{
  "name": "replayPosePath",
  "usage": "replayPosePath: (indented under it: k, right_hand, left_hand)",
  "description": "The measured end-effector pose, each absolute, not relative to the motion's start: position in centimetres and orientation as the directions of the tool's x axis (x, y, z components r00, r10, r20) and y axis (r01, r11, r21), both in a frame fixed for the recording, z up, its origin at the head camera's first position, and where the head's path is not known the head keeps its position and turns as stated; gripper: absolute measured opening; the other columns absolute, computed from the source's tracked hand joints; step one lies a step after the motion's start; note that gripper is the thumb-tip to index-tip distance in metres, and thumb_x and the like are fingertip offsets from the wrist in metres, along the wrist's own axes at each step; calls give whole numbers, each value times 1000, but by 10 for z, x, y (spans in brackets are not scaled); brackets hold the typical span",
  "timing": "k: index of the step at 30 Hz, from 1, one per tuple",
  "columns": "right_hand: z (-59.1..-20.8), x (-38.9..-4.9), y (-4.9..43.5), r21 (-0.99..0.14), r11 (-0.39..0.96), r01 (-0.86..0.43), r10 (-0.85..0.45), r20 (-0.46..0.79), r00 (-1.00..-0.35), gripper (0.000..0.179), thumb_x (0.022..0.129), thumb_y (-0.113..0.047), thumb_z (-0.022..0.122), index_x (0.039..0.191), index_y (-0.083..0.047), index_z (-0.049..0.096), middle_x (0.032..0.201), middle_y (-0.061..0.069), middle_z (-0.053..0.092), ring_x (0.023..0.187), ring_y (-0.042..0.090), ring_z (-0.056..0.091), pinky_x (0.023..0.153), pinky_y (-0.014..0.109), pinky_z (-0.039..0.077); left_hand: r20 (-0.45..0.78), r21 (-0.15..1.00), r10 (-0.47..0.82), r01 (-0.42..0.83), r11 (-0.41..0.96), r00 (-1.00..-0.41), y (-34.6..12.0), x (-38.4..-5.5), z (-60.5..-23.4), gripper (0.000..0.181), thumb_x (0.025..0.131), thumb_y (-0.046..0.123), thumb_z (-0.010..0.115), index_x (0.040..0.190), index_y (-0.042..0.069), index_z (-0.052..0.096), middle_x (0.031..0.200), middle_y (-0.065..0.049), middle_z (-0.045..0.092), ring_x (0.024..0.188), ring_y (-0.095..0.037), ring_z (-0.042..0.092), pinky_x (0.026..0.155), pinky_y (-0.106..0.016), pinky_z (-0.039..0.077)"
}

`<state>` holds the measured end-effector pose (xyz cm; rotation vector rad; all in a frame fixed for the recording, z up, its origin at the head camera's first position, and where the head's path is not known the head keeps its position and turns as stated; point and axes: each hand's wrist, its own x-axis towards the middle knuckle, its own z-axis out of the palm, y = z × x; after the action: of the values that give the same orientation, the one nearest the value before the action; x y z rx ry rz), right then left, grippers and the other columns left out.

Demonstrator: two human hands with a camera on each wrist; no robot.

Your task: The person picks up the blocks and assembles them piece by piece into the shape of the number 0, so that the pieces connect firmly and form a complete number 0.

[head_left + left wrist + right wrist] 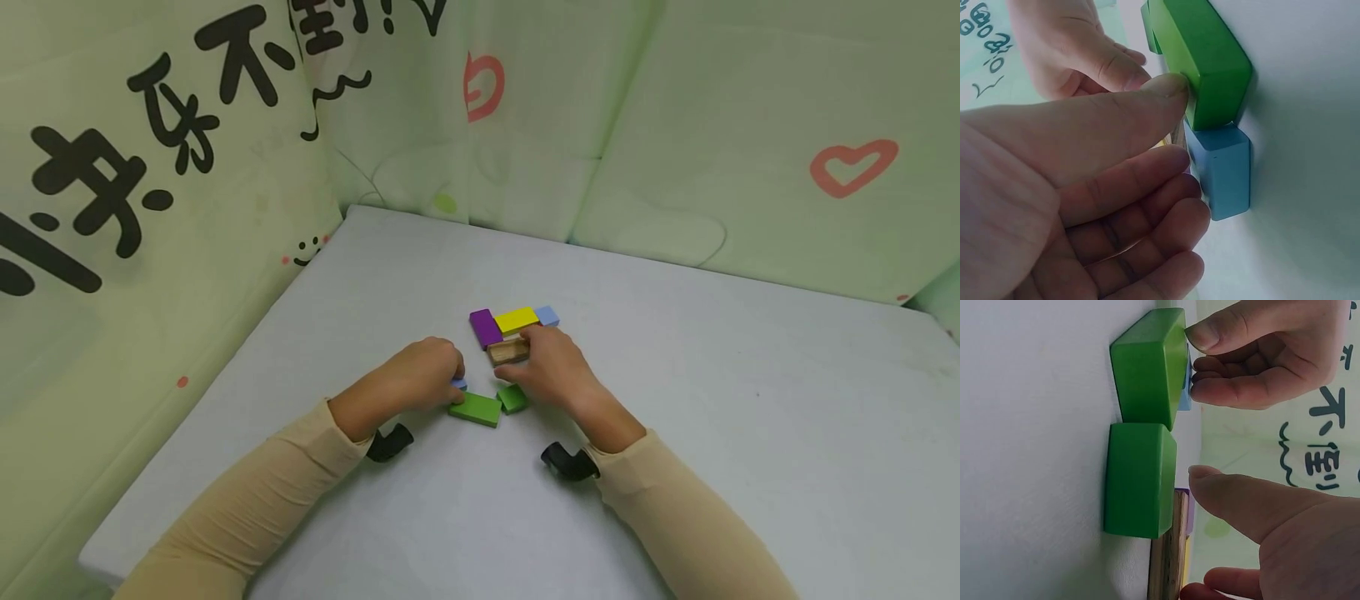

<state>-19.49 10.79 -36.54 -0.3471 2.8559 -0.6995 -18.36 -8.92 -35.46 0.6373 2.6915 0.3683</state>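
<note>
While both grips work around a small cluster of blocks at the centre of the head view, the step in hand appears to be positioning individual pieces against one another on the white counter [750, 400]. Upper part of cluster: purple block [484, 328] at left, yellow block [516, 321] beside it, one light-blue block [547, 316] at the yellow one's right end. Just below these lies the wooden block [507, 352], its left end beside the purple block's lower end. Lower part: long green block [477, 410], with the small green block [513, 398] at its right end and a second light-blue block [1229, 175], largely hidden in the head view, against its other end. Left grip [427, 368]: not clenched; thumb touches the long green block, fingers loosely bent beside the light-blue piece, apparently steadying rather than grasping. Right grip [553, 367]: thumb and fingers spread about the wooden block, not closed on it; the right wrist view shows the thumb apart, and finger contact cannot be confirmed. Judgement: the next move calls for closing the right thumb and fingers on the wooden block and shifting it gently, the left side kept light so the lower pieces are not nudged apart.
</note>
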Motion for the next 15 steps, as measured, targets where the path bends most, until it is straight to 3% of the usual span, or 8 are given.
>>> replayPosePath:
  k: [15]
  right_hand:
    - [-367,-199,98,-430,890,-151,-226,-130,-965,63,91,-35,74,129,10,53,120,21,59,97,30,54,83,40,49]
  left_hand:
    - [-269,323,485,397,859,-832,-89,-183,-352,31,88,19,80,111,0,73,109,-9,70,105,-23,63,91,-36,52]
